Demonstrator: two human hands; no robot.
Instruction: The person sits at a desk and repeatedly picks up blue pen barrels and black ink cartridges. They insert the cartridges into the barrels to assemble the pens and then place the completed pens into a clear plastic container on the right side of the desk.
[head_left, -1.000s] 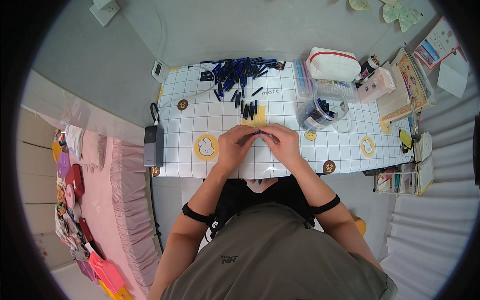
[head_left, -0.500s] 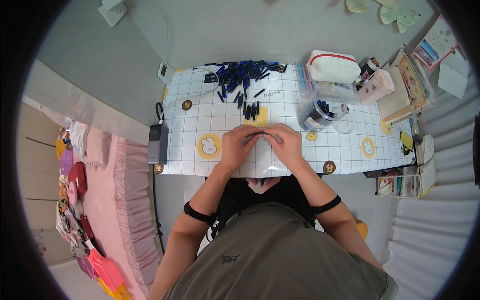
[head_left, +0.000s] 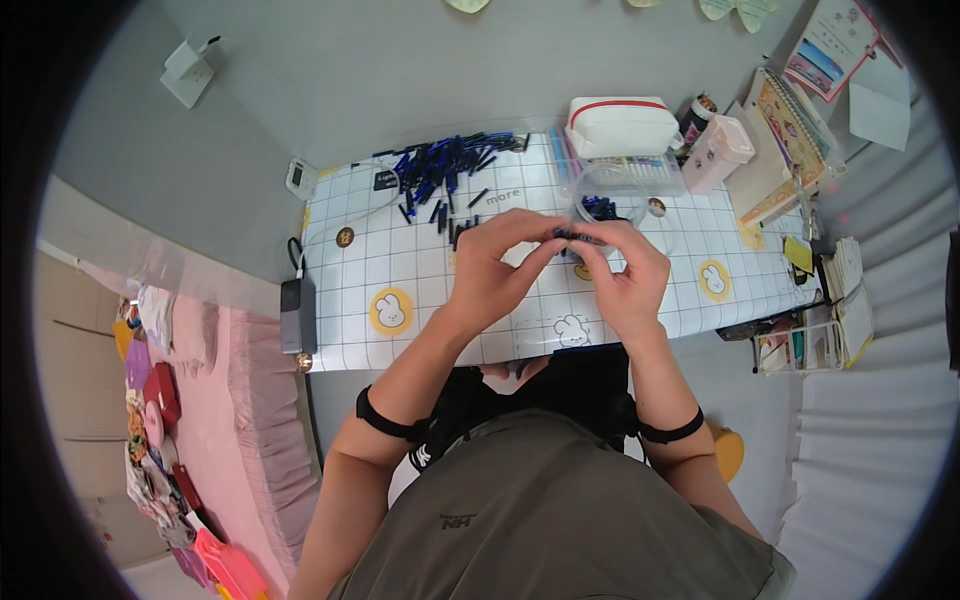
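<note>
Both hands meet above the table, in front of a clear round tub point(head_left: 645, 193). My left hand point(head_left: 495, 268) pinches a few small dark ink cartridges point(head_left: 572, 238) between its fingertips. From the other side my right hand point(head_left: 632, 278) grips the same cartridges with thumb and fingers. The fingers partly cover them. Behind my left hand lies a loose pile of blue-black ink cartridges point(head_left: 440, 168), with several strays closer to the hand. More cartridges point(head_left: 602, 208) show inside the tub, whose lower part my hands hide.
The table has a white grid cover point(head_left: 345, 290). At the back right stand a white pouch point(head_left: 620, 130), a pink box point(head_left: 718, 155) and a spiral-bound book point(head_left: 785, 130). A grey power bank point(head_left: 297, 317) with a cable lies at the left edge.
My hands have moved right and away from me, from the table's middle to the tub, keeping the small cartridges pinched between them. The whole view has shifted slightly.
</note>
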